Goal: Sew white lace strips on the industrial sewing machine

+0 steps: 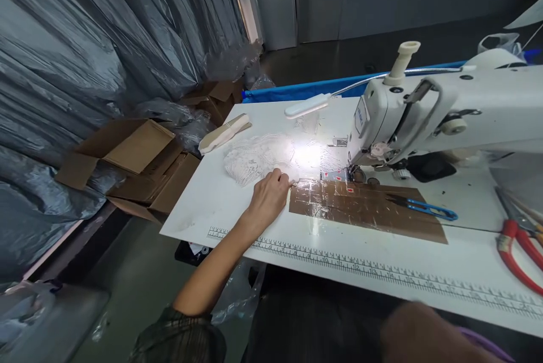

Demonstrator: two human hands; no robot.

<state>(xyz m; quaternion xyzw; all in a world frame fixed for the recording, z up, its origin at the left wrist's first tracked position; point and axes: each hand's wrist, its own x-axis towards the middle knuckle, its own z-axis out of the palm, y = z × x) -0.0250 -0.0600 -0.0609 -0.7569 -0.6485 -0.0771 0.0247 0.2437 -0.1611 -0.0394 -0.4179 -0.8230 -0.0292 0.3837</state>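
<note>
My left hand (268, 200) rests on the white table, its fingers curled closed on the near edge of a bunch of white stringy fringe trim (250, 158). The fringe spreads left and away from the fingers, and the lamp's glare washes out part of it. To the right of this hand stands a white sewing machine (377, 125), with its needle area (353, 172) beside the fringe. At the bottom right, my right hand (428, 333) is a blur low in front of the table edge; its fingers do not show clearly.
A brown taped sheet (365, 213) lies before the machine, with blue thread snips (432, 209) on it. Red-handled scissors (509, 238) are at the far right. A lamp (307, 106) shines over a folded beige strip (224, 133). Open cardboard boxes (139, 145) stand left.
</note>
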